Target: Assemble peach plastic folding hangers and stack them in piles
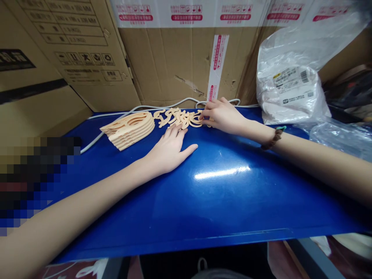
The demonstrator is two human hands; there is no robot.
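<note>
Several small curved pieces of pale wood lie in a loose heap at the back of the blue table. My left hand rests on the front of this heap, palm down, fingers stretched and thumb held out to the side. At the heap's right end is my right hand, its fingers bent and touching the pieces; whether one is pinched between thumb and fingers is hidden. Left of the heap sits a stack of flat cut-out wooden panels, pointed toward the left, with curved slots in them.
Cardboard boxes wall off the back and left of the blue table. A white cable runs along the back edge behind the wood. At the back right stands a clear plastic bag with a labelled parcel.
</note>
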